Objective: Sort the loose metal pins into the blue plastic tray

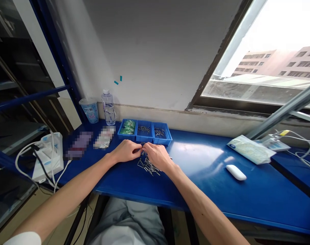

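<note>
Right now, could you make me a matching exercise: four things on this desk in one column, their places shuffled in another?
Things
1. Green packets
2. Clear bottle
3. Loose metal fasteners
4. White rounded object

Places
A. Beside the paper-like cup
B. Piled by the left hand and right hand
C. Near the soft pale packet, to the right
D. Inside the leftmost blue bin

Pairs: 1-D, 2-A, 3-B, 4-C
</note>
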### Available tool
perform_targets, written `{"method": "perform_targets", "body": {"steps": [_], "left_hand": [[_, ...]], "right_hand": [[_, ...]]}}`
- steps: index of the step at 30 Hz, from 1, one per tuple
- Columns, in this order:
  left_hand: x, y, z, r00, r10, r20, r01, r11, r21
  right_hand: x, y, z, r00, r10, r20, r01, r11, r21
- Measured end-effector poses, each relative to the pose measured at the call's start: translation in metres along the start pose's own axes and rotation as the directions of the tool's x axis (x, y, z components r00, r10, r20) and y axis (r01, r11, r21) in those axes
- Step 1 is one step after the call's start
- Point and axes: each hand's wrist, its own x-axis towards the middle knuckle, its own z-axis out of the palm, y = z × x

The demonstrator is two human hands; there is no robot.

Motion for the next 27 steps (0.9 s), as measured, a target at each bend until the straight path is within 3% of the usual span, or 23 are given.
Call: {"method": "perform_targets", "body": {"steps": [4, 12, 17, 22, 25, 27], "left_hand": [[0.0, 0.002, -0.004, 1.0, 0.021, -0.002, -0.021, 1.0, -0.014], [0.0, -0.001, -0.007, 1.0, 0.032, -0.002, -0.032, 0.997, -0.063], [0.0, 0.0, -0.01, 0.997, 0.058, -0.046, -0.063, 0.993, -0.098], [0.001, -0.003, -0.015, 0.997, -0.038, -0.063, 0.027, 0.987, -0.158], [0.001, -0.006, -0.014, 0.994, -0.112, 0.013, 0.113, 0.987, -0.113], [0.001, -0.006, -0.011, 0.986, -0.138, 0.095, 0.145, 0.987, -0.074]], "right_hand": [[-0.001, -0.002, -0.003, 1.0, 0.025, -0.002, -0.024, 0.999, 0.044], [-0.003, 0.003, 0.001, 0.992, -0.068, -0.105, 0.084, 0.985, 0.15], [-0.004, 0.007, -0.009, 0.95, -0.169, -0.262, 0.203, 0.973, 0.109], [-0.008, 0.011, -0.023, 0.854, -0.112, -0.507, 0.223, 0.961, 0.162], [-0.013, 0.011, -0.027, 0.738, -0.07, -0.671, 0.251, 0.952, 0.177], [-0.017, 0.009, -0.031, 0.63, -0.05, -0.775, 0.271, 0.949, 0.16]]}}
